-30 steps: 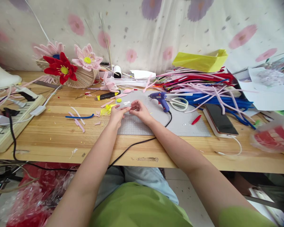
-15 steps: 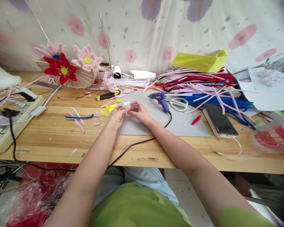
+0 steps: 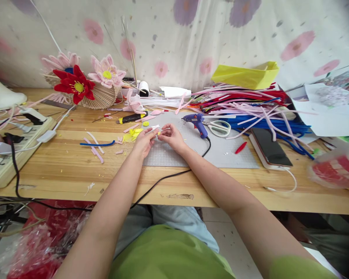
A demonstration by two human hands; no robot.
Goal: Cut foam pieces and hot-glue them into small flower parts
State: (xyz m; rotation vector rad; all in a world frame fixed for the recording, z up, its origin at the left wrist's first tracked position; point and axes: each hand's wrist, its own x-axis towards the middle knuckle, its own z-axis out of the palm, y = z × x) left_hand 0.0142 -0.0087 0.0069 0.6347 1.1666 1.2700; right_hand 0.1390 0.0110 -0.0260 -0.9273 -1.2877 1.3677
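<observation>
Ok, L hand (image 3: 144, 142) + R hand (image 3: 173, 138): fingers curled, can't tell which grips.
Yellow bit (image 3: 159, 133): btwn fingertips, left of glue gun (image 3: 198, 124).
Pinch: from here I'd go light, wrists level.

Phone (image 3: 272, 149): laid on a white block (image 3: 261, 154), well to the right of the fingers (image 3: 168, 132).
Translucent container (image 3: 337, 168): marked with red, placed farther right of the fingers.
White sheets (image 3: 334, 112): spread beyond the fingers, far to the right.
Power strip (image 3: 25, 153): fitted with plugs (image 3: 33, 116), set far left of the fingers.
Curtain (image 3: 192, 42): printed in pink and purple, hung beyond the fingers.
</observation>
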